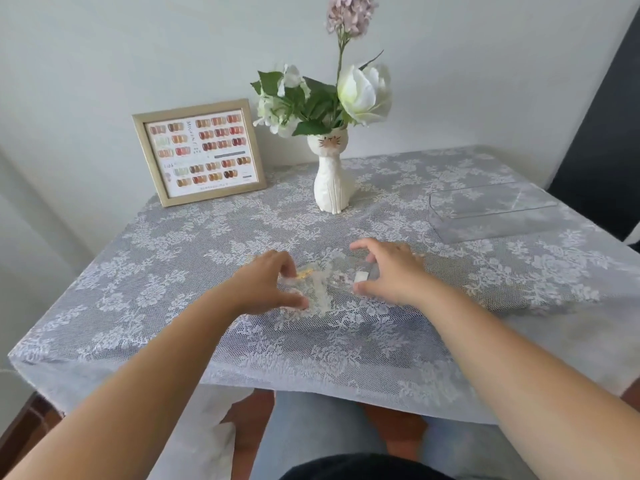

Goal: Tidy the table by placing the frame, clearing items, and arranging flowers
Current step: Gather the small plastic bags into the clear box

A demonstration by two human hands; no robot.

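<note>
Between both hands (322, 275) | clear packets (320, 287) | long axis unclear

A table draped in a grey-white floral lace cloth (180, 258) carries 4 things: a gold-framed colour chart (199, 152) leaning at the back left, a white cat-shaped ceramic vase (330, 181) beside it, a clear acrylic tray (491, 213) at right, and small clear packets (320, 289) near the middle.

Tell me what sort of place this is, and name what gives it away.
Probably a home nail-art or manicure corner. A framed nail colour chart stands against the wall, a cat-shaped vase holds flowers, and a lace cloth covers the small table.
</note>
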